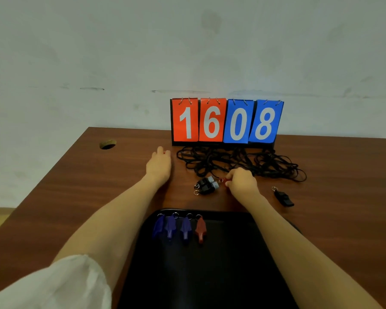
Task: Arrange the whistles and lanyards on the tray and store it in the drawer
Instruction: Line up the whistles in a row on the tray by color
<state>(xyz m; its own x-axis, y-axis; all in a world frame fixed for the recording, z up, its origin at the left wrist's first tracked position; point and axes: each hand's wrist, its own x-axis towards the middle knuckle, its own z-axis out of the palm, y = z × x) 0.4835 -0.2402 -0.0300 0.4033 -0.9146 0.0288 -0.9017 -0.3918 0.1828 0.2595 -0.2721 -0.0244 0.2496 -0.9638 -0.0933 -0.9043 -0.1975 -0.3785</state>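
Found right hand (pixel 242 184) pinching a red whistle (pixel 226 180) low over the surface (pixel 98 186), just beside two black whistles (pixel 206 186). Cannot tell grip of left hand (pixel 159 163), near the tangled lanyards (pixel 239 161). Counted three blue whistles (pixel 171 227) and one dark-red whistle (pixel 201 228) on the tray (pixel 221 275).

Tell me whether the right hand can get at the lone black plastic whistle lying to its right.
Probably yes: only bare wooden table separates the right hand from the black plastic whistle, though its fingers pinch a small red item.
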